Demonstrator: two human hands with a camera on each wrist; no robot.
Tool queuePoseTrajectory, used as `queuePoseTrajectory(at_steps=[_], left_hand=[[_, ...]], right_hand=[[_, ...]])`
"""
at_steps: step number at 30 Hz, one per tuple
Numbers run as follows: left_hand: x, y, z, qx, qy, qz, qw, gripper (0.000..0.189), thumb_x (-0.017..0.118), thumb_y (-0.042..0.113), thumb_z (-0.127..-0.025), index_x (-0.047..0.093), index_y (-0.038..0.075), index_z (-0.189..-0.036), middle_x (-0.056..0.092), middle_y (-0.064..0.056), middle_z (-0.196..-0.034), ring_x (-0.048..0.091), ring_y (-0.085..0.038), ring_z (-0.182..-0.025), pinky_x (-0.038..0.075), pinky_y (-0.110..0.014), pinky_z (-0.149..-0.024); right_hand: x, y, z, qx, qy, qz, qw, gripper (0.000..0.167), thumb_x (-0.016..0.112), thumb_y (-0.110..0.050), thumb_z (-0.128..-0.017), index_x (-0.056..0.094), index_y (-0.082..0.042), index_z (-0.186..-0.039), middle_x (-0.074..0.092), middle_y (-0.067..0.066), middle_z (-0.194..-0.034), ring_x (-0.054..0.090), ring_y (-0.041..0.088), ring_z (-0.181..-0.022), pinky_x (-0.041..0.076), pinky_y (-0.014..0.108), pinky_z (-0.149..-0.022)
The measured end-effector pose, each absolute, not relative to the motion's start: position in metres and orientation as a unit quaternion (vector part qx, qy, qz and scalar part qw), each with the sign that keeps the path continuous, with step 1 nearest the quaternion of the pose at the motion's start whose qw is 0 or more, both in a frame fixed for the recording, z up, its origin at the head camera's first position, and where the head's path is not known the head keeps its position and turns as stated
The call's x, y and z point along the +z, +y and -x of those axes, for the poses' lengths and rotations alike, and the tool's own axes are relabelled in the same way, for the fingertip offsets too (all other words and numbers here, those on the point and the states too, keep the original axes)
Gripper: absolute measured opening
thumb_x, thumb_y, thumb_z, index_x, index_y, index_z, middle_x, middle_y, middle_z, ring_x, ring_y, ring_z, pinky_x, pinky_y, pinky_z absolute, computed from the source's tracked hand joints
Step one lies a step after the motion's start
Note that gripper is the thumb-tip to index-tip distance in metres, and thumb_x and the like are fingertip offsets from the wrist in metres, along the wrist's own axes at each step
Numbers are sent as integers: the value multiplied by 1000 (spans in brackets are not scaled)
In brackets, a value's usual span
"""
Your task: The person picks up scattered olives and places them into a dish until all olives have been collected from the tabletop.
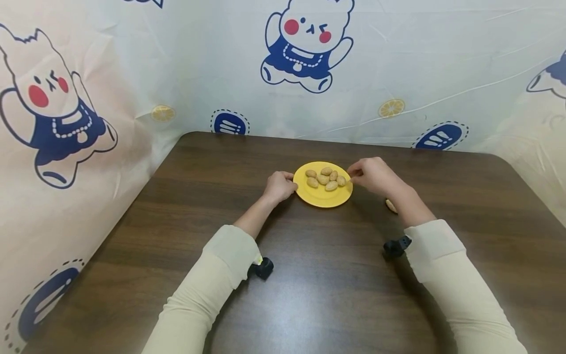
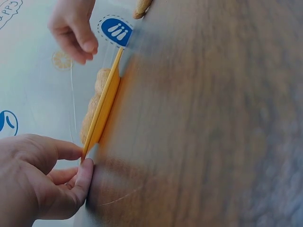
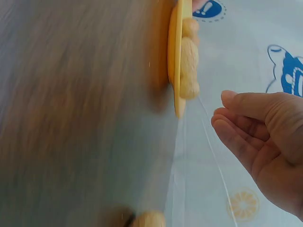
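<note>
A yellow plate [image 1: 322, 199] holds several tan peanuts in their shells [image 1: 331, 186]. My left hand [image 1: 280, 187] pinches the plate's left rim; in the left wrist view the thumb lies on one side of the rim and the fingers on the other. At the plate's right side is my right hand [image 1: 374, 175], its fingers loosely bent. The right wrist view shows that hand [image 3: 270, 137] apart from the plate [image 3: 176, 61], with nothing between thumb and fingertips. Another peanut [image 1: 391, 205] lies on the table near the right wrist, partly hidden by the arm.
The dark wooden table [image 1: 283, 275] extends around the plate, with rounded far corners. A pale printed cloth [image 1: 212, 64] with cartoon figures hangs behind and beside it. Small black devices are on the left wrist [image 1: 264, 268] and right wrist [image 1: 395, 247].
</note>
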State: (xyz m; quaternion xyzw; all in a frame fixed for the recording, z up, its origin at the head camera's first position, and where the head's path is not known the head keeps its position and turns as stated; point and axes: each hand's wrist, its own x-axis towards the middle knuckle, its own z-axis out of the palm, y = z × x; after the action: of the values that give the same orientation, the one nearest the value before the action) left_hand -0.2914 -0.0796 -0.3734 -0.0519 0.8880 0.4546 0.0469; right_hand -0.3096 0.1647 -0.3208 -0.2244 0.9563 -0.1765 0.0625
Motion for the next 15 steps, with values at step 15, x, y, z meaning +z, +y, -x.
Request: queuePoseTrajectory(at_steps=[15], left_hand=[[-375, -79, 294, 460, 885, 53, 52, 36, 60, 7, -86, 58, -1, -121, 63, -8, -88, 54, -12, -69, 42, -20, -57]], right_hand=[[-316, 224, 295, -182, 964, 178, 82, 28, 61, -6, -88, 62, 7, -113, 63, 19, -103, 58, 29, -92, 48, 44, -77]])
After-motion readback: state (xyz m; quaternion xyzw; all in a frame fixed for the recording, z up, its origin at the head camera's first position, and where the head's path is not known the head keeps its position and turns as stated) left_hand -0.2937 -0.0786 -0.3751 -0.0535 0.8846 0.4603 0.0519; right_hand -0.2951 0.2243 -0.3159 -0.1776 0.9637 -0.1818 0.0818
